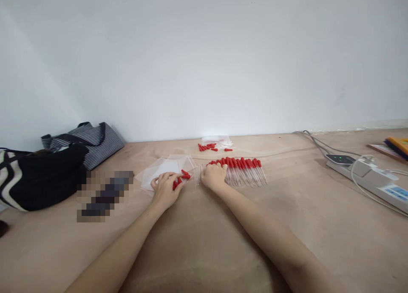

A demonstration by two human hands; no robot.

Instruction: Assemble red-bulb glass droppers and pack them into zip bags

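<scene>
My left hand (166,188) rests on the clear plastic bags (162,167), its fingers spread and curved. Several loose red rubber bulbs (185,172) lie by its thumb and index finger. My right hand (214,174) is closed at the left end of a row of droppers (244,169); its fingertips are hidden, so what they grip cannot be seen. Each dropper has a red bulb at the far end and a thin clear tube pointing toward me. Between my hands lie several clear tubes (196,174) with no bulbs visible on them.
Near the wall, more red bulbs (207,147) lie beside a clear bag (216,140) and some clear tubes. A black bag (47,178), a striped bag (102,146) and a blurred-out object (106,195) are on the left. A power strip (372,178) with cables lies right.
</scene>
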